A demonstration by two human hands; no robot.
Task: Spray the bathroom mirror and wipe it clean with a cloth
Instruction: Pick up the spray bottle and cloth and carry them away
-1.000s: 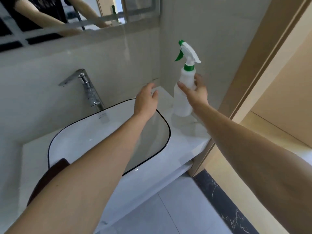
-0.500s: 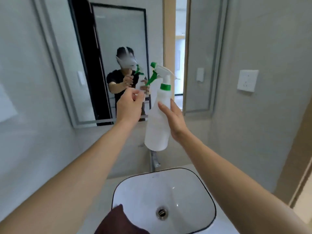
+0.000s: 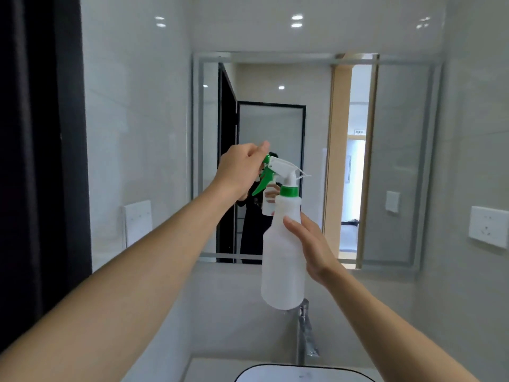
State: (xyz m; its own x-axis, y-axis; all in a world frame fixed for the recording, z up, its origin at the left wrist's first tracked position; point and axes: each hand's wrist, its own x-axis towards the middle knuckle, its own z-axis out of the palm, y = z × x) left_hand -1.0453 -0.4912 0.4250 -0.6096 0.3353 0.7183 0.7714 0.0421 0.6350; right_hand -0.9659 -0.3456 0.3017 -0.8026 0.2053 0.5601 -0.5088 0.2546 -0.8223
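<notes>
No brand, label or writing can be read on the spray bottle (image 3: 283, 260); its translucent white body is plain, with a green collar and a white trigger head carrying a green trigger and green nozzle tip. Whether it holds liquid cannot be told through the cloudy plastic.

The bottle is held upright in the air in front of the mirror (image 3: 399, 161), above the faucet (image 3: 304, 334) and the back rim of the sink (image 3: 303, 374), which shows only as a black-edged white curve at the bottom edge of the view. The right hand (image 3: 311, 249) has its grip clamped on the bottle's body, thumb across the front and fingers behind. The left hand (image 3: 239, 169) is closed at the nozzle end of the trigger head, fingers pinched together on the green tip.

The mirror hangs on the pale tiled wall with a frosted border strip; bottle and hands cover part of its lower middle. It reflects a person in dark clothing with the bottle, a black-framed door and a lit doorway. A white wall socket (image 3: 489, 230) sits to the right of the mirror, and a white panel (image 3: 137, 221) on the left wall. A dark curtain (image 3: 38, 161) fills the left edge.
</notes>
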